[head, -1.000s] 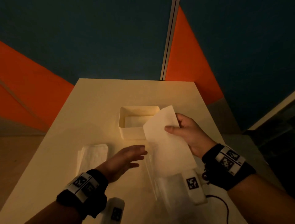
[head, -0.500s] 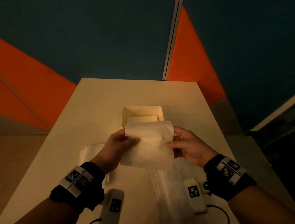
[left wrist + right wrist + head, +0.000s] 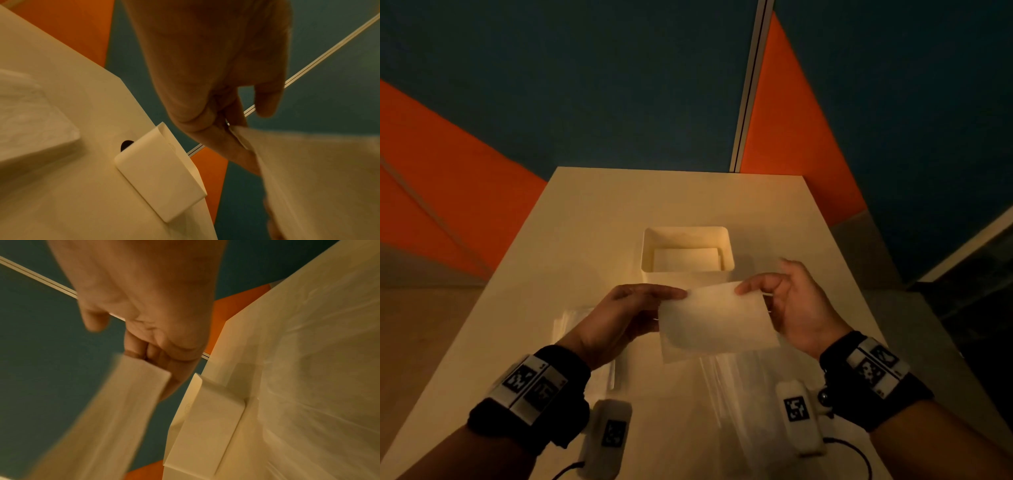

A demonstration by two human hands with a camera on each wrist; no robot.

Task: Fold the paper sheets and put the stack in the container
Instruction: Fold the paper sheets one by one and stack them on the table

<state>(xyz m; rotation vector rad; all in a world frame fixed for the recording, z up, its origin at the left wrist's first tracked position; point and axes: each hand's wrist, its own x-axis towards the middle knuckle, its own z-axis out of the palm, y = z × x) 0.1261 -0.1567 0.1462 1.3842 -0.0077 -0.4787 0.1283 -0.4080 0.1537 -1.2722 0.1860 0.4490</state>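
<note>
A white paper sheet (image 3: 717, 322) hangs folded in the air above the table (image 3: 592, 219), just in front of the container. My left hand (image 3: 619, 315) pinches its upper left corner between thumb and fingers, and my right hand (image 3: 791, 301) pinches the upper right corner. The left wrist view shows my thumb and fingers closed on the sheet (image 3: 308, 170); the right wrist view shows the same grip on the sheet (image 3: 115, 402). The white rectangular container (image 3: 727, 251) stands mid-table with folded paper lying inside. The container (image 3: 162, 175) and the container (image 3: 205, 426) show side-on.
A stack of white sheets (image 3: 585, 318) lies on the table under my left hand, seen also as the stack (image 3: 30, 116). A clear plastic wrapper (image 3: 743, 394) lies near the front edge under my right hand. Orange and blue floor surrounds the table.
My left hand came up and took the sheet's left corner. The sheet went from hanging open in the right hand to folded over and held by both hands.
</note>
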